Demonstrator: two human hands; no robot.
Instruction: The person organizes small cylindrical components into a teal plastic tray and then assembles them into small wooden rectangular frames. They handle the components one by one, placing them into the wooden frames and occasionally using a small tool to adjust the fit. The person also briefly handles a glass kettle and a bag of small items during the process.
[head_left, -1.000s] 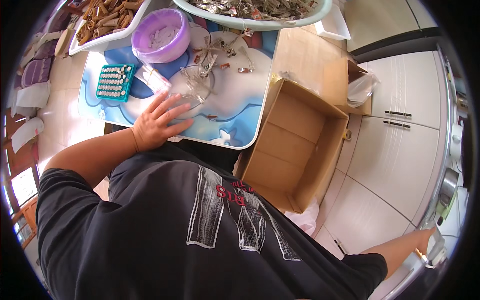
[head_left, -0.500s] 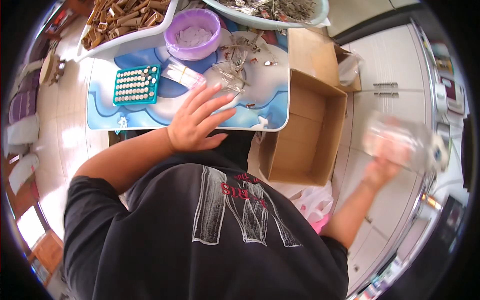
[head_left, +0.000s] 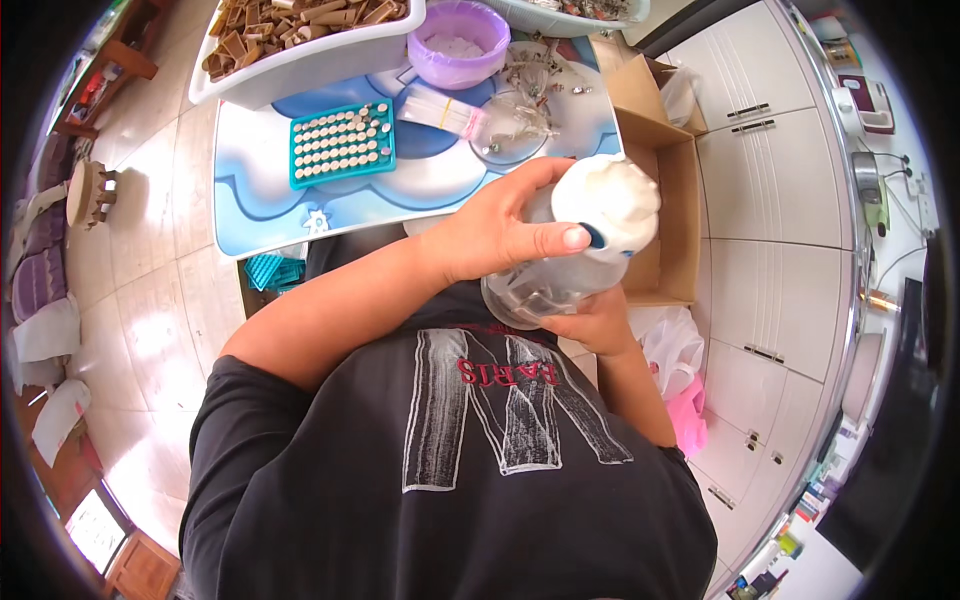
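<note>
A clear jar (head_left: pixel 545 287) with a white moulded lid (head_left: pixel 603 195) is in both my hands, tilted in front of my chest by the table's near right corner. My left hand (head_left: pixel 490 228) wraps round its upper part, just under the lid, thumb across the front. Low on the far side, my right hand (head_left: pixel 600 322) supports it; most of those fingers are behind the jar. What is inside the jar is hard to make out. Beyond it lie a banded bundle of clear sleeves (head_left: pixel 440 112) and a teal tray (head_left: pixel 345 178) holding rows of small round pieces.
On the blue-and-white table (head_left: pixel 250 205) stand a white bin (head_left: pixel 300 84) of brown pieces and a purple bowl (head_left: pixel 460 72) with white contents. A cardboard box (head_left: pixel 678 200) stands right of the table, bags (head_left: pixel 672 345) nearer me. White cabinets (head_left: pixel 770 200) line the right.
My right hand has brought the jar in from the far right to my front. My left hand, previously empty with spread fingers, has moved right and taken hold of it.
</note>
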